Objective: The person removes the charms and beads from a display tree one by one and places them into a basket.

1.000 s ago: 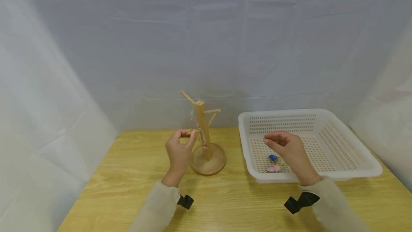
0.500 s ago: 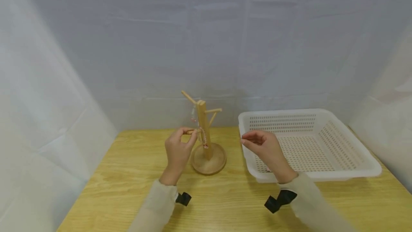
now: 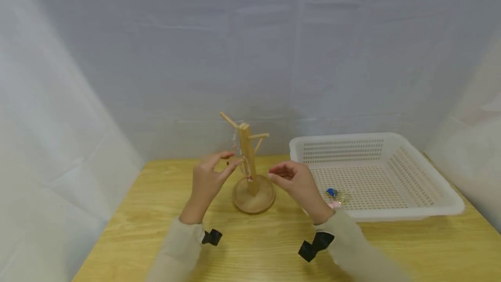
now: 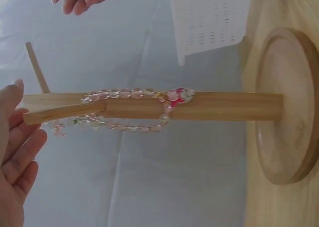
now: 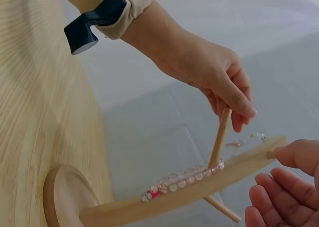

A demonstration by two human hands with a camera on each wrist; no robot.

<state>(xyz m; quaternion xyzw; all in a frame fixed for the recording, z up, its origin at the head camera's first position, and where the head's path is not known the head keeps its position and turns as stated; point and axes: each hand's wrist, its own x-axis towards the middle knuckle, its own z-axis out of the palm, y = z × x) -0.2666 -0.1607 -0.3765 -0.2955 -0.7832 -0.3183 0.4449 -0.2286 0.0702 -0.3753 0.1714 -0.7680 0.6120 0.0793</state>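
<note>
Head view: left hand (image 3: 204,181), fingers parted, hovers by a peg (image 4: 65,113) hung with a beaded bracelet (image 4: 132,94); relaxed right hand (image 3: 300,187) hovers across the wooden stand (image 3: 245,147).

Right hand (image 3: 298,184) moved from basket (image 3: 375,186) toward stand (image 3: 247,149); left hand (image 3: 208,178) loosened its pinch.

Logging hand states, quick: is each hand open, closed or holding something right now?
Left hand: open, holding nothing, at a peg's tip; touching or not, I can't tell.
Right hand: open, holding nothing.
</note>
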